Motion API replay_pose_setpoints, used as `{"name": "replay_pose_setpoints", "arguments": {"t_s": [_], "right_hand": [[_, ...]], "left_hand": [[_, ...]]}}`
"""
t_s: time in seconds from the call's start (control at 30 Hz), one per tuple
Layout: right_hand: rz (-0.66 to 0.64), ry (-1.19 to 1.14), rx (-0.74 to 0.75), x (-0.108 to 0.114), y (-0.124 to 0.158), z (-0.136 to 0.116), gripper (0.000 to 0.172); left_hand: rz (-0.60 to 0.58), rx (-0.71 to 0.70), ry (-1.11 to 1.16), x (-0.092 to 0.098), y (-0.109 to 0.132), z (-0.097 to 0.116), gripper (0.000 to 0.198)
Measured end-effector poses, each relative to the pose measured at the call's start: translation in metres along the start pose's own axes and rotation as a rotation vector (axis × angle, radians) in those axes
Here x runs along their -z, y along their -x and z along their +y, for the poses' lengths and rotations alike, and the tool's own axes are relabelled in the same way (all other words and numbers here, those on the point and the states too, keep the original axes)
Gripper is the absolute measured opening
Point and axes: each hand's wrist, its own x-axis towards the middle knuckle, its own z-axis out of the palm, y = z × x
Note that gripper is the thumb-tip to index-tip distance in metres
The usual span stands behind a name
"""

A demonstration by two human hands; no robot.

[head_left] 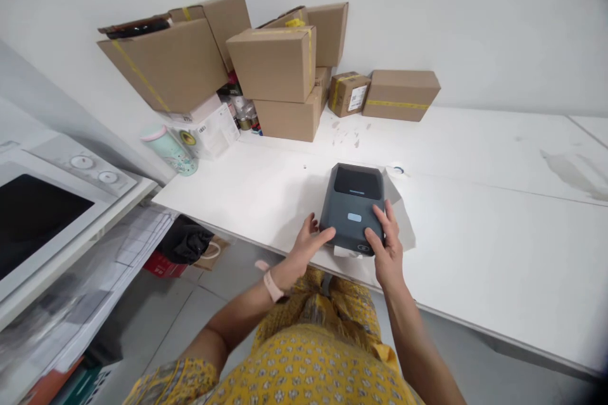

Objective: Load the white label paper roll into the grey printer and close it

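A dark grey label printer [354, 209] with a black window on its lid lies near the front edge of the white table [475, 247]. At its front left corner is my left hand [304, 253], the thumb on the top edge and the fingers curled along the left side. My right hand [388, 250] grips the right side, thumb and forefinger resting on the lid. White paper [401, 218] shows beneath and to the right of the printer, and a small white strip [346, 252] sticks out at its front.
Cardboard boxes [270, 66] are stacked at the back left; two smaller cartons [401, 95] stand against the wall. A mint tumbler [171, 150] leans beside a white box [211, 131]. Left of the table is a microwave [61, 196]. A small blue ring-shaped thing [398, 170] lies behind the printer.
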Motion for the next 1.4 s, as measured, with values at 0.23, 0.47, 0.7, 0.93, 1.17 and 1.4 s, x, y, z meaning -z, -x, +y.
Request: {"name": "replay_pose_setpoints", "arguments": {"t_s": [0.23, 0.47, 0.7, 0.93, 1.17, 1.4], "right_hand": [[-0.049, 0.191, 0.247, 0.004, 0.002, -0.006, 0.034], [-0.038, 0.221, 0.251, 0.006, 0.0, -0.008, 0.036], [0.001, 0.302, 0.283, 0.004, 0.0, -0.007, 0.035], [-0.001, 0.642, 0.459, 0.002, -0.003, -0.016, 0.029], [0.062, 0.751, 0.507, -0.003, -0.007, -0.022, 0.025], [-0.01, 0.448, 0.286, 0.005, 0.001, -0.017, 0.039]], "left_hand": [[-0.244, 0.686, 0.497, -0.021, 0.036, 0.003, 0.045], [-0.2, 0.525, 0.352, -0.042, 0.02, 0.009, 0.042], [-0.115, 0.42, 0.388, -0.049, 0.031, -0.003, 0.051], [-0.194, 0.4, 0.338, -0.04, 0.039, 0.0, 0.047], [0.052, 0.265, 0.25, -0.016, 0.04, -0.011, 0.039], [0.324, -0.114, 0.078, -0.007, 0.014, 0.013, 0.036]]}}
